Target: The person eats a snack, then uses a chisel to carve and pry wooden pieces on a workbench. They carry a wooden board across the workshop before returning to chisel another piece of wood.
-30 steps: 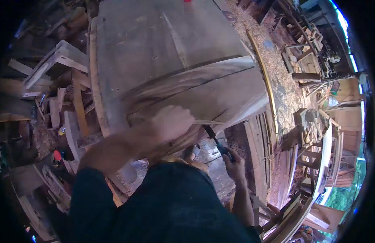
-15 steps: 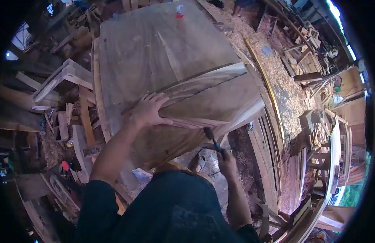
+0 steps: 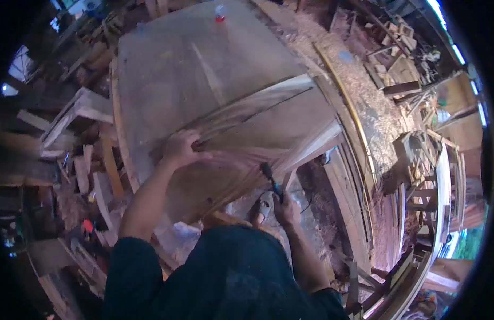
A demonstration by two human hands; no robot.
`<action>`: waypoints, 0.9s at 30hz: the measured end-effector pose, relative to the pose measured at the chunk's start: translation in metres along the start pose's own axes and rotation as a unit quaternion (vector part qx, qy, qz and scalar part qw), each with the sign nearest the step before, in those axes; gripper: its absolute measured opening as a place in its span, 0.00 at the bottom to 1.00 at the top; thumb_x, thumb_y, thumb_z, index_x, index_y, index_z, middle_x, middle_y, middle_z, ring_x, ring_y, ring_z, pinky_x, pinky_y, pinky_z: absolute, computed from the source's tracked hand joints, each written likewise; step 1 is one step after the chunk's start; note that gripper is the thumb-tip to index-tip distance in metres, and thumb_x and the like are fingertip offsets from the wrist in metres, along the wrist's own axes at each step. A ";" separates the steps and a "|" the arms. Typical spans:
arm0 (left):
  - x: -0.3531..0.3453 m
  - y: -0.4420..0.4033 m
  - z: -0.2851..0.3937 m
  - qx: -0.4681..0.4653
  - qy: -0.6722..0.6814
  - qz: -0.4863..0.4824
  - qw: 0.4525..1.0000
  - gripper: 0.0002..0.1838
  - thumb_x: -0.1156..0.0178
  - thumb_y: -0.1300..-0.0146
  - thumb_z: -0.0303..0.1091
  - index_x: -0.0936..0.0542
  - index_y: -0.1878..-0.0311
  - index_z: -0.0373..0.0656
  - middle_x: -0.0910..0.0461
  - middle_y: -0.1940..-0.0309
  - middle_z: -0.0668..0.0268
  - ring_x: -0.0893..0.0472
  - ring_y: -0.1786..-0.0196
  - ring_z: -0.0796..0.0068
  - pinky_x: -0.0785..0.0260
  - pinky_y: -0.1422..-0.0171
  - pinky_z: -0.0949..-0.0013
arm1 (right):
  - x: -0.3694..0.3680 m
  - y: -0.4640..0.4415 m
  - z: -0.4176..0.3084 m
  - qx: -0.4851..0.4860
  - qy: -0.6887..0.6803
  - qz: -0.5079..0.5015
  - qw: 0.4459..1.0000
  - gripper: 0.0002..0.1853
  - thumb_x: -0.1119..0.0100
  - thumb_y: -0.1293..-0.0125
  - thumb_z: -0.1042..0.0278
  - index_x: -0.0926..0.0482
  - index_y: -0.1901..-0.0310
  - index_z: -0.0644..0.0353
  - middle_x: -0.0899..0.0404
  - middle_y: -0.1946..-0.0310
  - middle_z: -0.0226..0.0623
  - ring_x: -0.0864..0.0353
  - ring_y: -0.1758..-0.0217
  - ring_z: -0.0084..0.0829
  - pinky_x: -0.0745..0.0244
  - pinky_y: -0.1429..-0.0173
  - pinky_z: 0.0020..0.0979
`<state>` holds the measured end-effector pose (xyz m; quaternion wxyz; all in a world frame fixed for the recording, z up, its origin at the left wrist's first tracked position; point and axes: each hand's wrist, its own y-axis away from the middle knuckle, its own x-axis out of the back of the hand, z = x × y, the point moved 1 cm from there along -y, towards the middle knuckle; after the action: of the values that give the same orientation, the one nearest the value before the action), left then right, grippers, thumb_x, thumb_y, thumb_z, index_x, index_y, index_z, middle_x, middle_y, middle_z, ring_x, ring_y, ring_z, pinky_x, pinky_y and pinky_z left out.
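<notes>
My left hand (image 3: 181,149) lies on the wooden panel (image 3: 215,176) at the near end of the bench, its thumb apart from the fingers. Some of its fingertips are blurred against the wood. In my right hand (image 3: 286,208) is a hammer (image 3: 273,180) with a dark head and a partly blue handle. The hammer head is at the panel's near edge; whether it touches the wood I cannot tell. A dark, narrow gap crosses the panel between its boards. Beyond the panel spreads a broad wooden board (image 3: 161,80).
A small clear bottle with red in it (image 3: 220,14) stands at the board's far end. A yellow strip (image 3: 340,88) runs along the right side. Wood shavings (image 3: 359,90) cover the floor there. Wooden frames (image 3: 78,112) and offcuts crowd the left; long planks (image 3: 345,197) lie at right.
The whole view has shifted slightly left. The hammer head has shifted a little against the panel's near edge. My left hand remains on the panel, its fingers now less spread.
</notes>
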<state>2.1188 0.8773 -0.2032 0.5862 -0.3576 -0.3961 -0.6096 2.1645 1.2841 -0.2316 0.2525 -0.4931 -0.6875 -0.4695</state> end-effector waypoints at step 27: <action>0.082 0.054 0.138 0.158 0.083 -0.136 0.974 0.34 0.41 0.33 0.65 0.14 0.61 0.34 0.17 0.73 0.47 0.15 0.66 0.49 0.27 0.58 0.51 | 0.037 -0.012 0.053 0.023 -0.162 0.110 0.980 0.19 0.40 0.29 0.52 0.22 0.58 0.65 0.19 0.66 0.61 0.18 0.60 0.62 0.27 0.57 0.51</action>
<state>2.1639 0.9665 -0.0665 0.5776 -0.1512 -0.4826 -0.6408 2.1450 1.3474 -0.2292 0.1991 -0.6297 -0.6712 -0.3368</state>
